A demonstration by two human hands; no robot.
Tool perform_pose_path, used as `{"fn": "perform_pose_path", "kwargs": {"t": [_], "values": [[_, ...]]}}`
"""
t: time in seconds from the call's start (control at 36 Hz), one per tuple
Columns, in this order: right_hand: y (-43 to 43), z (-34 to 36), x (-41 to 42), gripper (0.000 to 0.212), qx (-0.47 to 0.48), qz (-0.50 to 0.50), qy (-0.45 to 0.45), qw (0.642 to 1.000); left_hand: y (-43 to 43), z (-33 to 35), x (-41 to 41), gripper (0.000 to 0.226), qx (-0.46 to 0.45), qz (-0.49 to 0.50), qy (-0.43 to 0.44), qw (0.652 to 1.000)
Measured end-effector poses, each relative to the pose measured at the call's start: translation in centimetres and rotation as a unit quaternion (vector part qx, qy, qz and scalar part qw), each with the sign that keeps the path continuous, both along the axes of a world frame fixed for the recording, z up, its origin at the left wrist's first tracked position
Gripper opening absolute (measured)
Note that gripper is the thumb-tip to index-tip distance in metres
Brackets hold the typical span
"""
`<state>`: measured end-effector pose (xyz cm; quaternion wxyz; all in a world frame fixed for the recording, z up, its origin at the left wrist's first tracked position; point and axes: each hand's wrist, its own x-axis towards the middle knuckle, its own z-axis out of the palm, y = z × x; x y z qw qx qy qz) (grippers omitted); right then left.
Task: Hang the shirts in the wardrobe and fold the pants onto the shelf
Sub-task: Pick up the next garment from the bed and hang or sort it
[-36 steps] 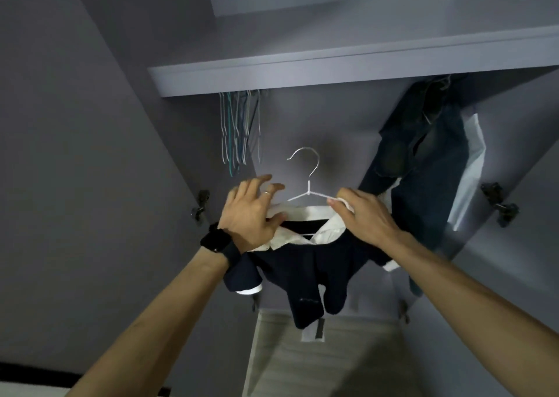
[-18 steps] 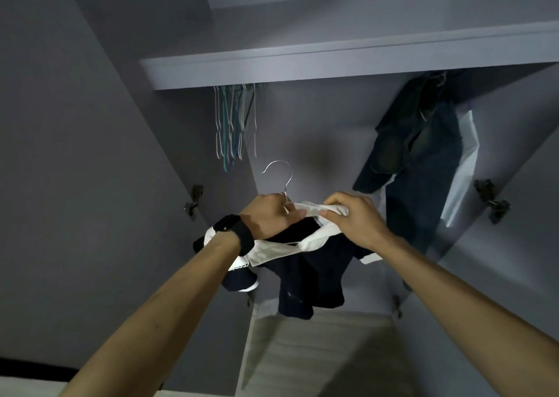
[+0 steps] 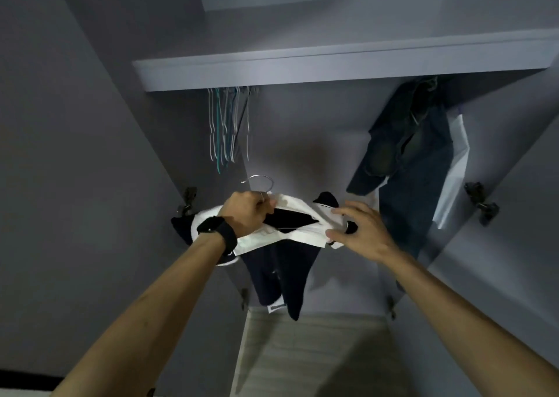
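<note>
Navy white-collared shirt (image 3: 287,272) on wire hanger (image 3: 259,175), my left hand (image 3: 246,213) gripping hanger's neck, right hand (image 3: 361,233) spread on collar (image 3: 302,237), hem label (image 3: 276,307) unreadable

- You have no word, number or brand here that can be read.
- Well below your left fingers (image 3: 267,206), a small white tag (image 3: 276,307) hangs at the hem of the dark shirt (image 3: 293,271). It carries a dark patch, but any print on it is too small and blurred for you to make out.
</note>
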<state>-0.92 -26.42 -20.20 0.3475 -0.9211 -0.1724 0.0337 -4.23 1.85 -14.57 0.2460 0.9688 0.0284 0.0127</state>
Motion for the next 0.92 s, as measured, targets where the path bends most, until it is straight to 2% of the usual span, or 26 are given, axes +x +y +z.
{"fn": "perform_pose_path", "kwargs": {"t": [0.06,0.11,0.22,0.25,0.31,0.42,0.47,0.53,0.61,0.64,0.69,0.75,0.81,0.86,0.92], "values": [[-0.4,-0.3,0.2,0.056,0.074,-0.028,0.061,0.995,-0.1,0.6,0.0,0.031,-0.001,-0.011,0.005,1.000],[-0.3,-0.1,0.8,0.052,0.142,-0.034,0.094,0.985,-0.1,1.0,0.2,0.032,-0.019,0.001,-0.017,1.000],[-0.3,-0.1,1.6,0.049,0.261,-0.043,0.237,0.935,0.0,2.4,0.5,0.033,-0.023,-0.002,-0.034,0.999],[-0.4,-0.5,1.7,0.052,0.255,-0.052,0.240,0.935,0.2,2.7,0.5,0.033,-0.025,-0.011,-0.028,0.999],[-0.6,-1.4,1.7,0.053,0.189,-0.044,0.204,0.960,0.5,3.0,0.4,0.034,-0.029,-0.025,-0.016,0.999],[-0.9,-2.8,2.3,0.007,0.039,-0.025,0.114,0.992,1.6,2.9,0.1,0.034,-0.002,-0.020,-0.013,1.000],[-2.4,-3.2,2.8,0.010,0.023,-0.088,0.068,0.994,2.6,2.7,-0.2,0.035,0.009,-0.008,-0.009,1.000],[-4.4,-3.8,3.0,0.011,0.034,-0.142,0.055,0.988,3.6,2.5,-0.7,0.035,-0.017,0.001,0.004,1.000],[-5.4,-4.6,3.0,0.012,0.004,-0.125,0.101,0.987,3.5,2.3,-1.2,0.035,-0.052,-0.020,0.022,0.998],[-5.1,-4.6,3.0,0.020,0.010,-0.111,0.113,0.987,3.0,2.2,-1.2,0.034,-0.050,-0.026,0.026,0.998],[-4.0,-3.7,2.9,0.048,0.059,-0.104,0.101,0.988,2.0,2.0,-0.9,0.035,-0.038,-0.037,0.033,0.998],[-2.9,-2.1,2.5,0.048,0.135,-0.114,0.069,0.982,1.1,1.6,-0.8,0.036,-0.026,-0.043,0.040,0.998],[-1.8,-0.4,1.6,0.044,0.171,-0.078,0.068,0.980,0.5,1.2,-0.6,0.036,-0.025,-0.040,0.037,0.998],[-0.6,0.4,0.3,0.052,0.113,-0.007,0.054,0.992,0.2,0.8,-0.6,0.036,-0.027,-0.038,0.031,0.998],[0.3,-0.1,-0.2,0.041,0.024,0.046,-0.005,0.999,-0.1,0.5,-0.5,0.036,-0.036,-0.040,0.032,0.998]]}}
